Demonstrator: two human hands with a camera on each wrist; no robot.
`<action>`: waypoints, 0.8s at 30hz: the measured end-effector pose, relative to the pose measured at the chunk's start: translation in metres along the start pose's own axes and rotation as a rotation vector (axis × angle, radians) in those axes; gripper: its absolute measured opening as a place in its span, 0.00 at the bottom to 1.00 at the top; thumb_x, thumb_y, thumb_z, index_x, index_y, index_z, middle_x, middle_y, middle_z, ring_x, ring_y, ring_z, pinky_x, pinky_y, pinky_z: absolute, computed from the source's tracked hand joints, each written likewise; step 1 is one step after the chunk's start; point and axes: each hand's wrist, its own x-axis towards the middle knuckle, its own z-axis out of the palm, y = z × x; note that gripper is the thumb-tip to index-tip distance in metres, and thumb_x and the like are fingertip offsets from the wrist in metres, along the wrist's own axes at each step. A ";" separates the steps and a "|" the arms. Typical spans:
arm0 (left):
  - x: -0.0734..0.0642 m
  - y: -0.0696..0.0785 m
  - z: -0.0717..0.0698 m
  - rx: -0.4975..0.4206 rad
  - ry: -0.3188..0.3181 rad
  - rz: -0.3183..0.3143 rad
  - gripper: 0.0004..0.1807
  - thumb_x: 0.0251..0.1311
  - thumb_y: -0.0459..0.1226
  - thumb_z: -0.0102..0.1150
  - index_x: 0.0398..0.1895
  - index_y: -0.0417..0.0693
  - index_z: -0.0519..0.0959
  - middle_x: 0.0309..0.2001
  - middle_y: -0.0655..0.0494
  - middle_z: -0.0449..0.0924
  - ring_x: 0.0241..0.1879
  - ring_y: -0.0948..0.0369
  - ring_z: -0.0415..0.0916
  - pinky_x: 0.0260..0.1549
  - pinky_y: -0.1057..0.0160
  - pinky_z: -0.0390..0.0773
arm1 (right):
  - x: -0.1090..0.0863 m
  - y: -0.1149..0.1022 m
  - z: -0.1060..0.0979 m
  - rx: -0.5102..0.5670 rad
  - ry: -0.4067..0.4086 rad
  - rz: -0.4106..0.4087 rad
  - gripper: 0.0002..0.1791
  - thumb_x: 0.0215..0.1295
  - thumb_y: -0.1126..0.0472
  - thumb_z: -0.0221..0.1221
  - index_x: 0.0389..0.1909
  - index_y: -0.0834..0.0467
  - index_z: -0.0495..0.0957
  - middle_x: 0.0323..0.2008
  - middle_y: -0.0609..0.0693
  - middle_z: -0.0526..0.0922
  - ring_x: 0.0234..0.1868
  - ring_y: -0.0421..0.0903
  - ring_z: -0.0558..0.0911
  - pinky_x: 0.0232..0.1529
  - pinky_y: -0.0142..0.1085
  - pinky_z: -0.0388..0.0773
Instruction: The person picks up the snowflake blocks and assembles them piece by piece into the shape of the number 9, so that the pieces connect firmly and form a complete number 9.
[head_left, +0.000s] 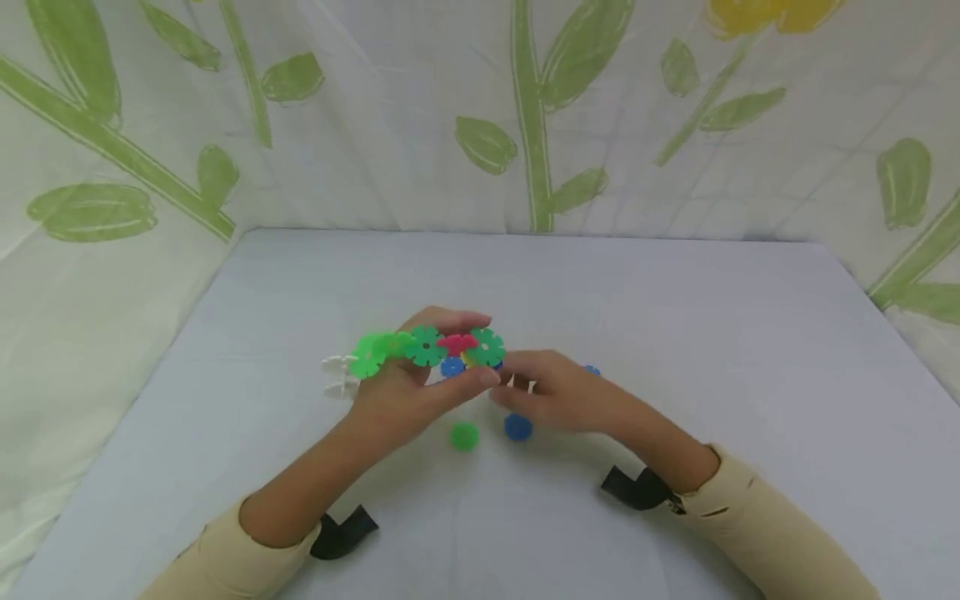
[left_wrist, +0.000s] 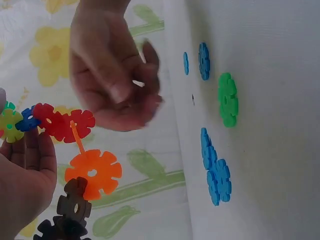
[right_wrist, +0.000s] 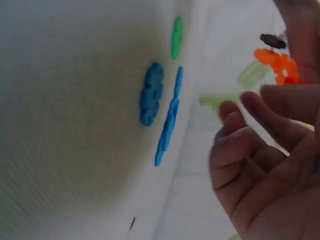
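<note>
My left hand (head_left: 405, 392) grips a chain of flower-shaped plastic discs between thumb and fingers, raised above the table. In the head view the chain has light green discs (head_left: 367, 357), a teal disc (head_left: 426, 346), a red disc (head_left: 457, 345) and another teal disc (head_left: 487, 347) at its right end. The left wrist view also shows red discs (left_wrist: 57, 122), an orange disc (left_wrist: 94, 172) and a dark brown disc (left_wrist: 75, 202) in it. My right hand (head_left: 558, 392) is close beside the chain's right end, fingers loosely bent, with nothing visible between them (left_wrist: 115, 75).
On the white table (head_left: 712, 333) lie a green disc (head_left: 464, 437), a blue disc (head_left: 517, 427) and joined blue discs (left_wrist: 216, 170). White notched pieces (head_left: 339, 364) show left of my left hand. Behind the table hangs a cloth (head_left: 420, 100) with a leaf print.
</note>
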 end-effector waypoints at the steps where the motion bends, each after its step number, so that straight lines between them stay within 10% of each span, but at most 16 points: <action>1: 0.000 0.001 0.000 0.010 0.004 -0.008 0.24 0.58 0.33 0.72 0.58 0.49 0.79 0.52 0.54 0.77 0.50 0.55 0.79 0.45 0.60 0.82 | 0.000 0.002 0.005 -0.155 -0.049 -0.020 0.12 0.72 0.64 0.57 0.54 0.57 0.79 0.42 0.49 0.82 0.38 0.44 0.80 0.37 0.34 0.79; 7: -0.001 0.006 0.000 0.063 0.014 -0.050 0.22 0.59 0.35 0.72 0.57 0.55 0.81 0.49 0.57 0.78 0.49 0.58 0.79 0.44 0.61 0.82 | -0.002 0.002 0.028 -0.552 -0.225 -0.079 0.23 0.69 0.59 0.63 0.65 0.54 0.75 0.51 0.49 0.76 0.47 0.43 0.78 0.50 0.32 0.77; 24: -0.001 0.008 0.000 0.162 -0.008 -0.110 0.23 0.58 0.41 0.72 0.58 0.60 0.81 0.48 0.61 0.80 0.45 0.60 0.79 0.36 0.59 0.83 | -0.002 -0.010 0.036 -0.326 -0.375 0.106 0.13 0.63 0.68 0.65 0.34 0.49 0.73 0.29 0.38 0.71 0.33 0.36 0.72 0.38 0.27 0.73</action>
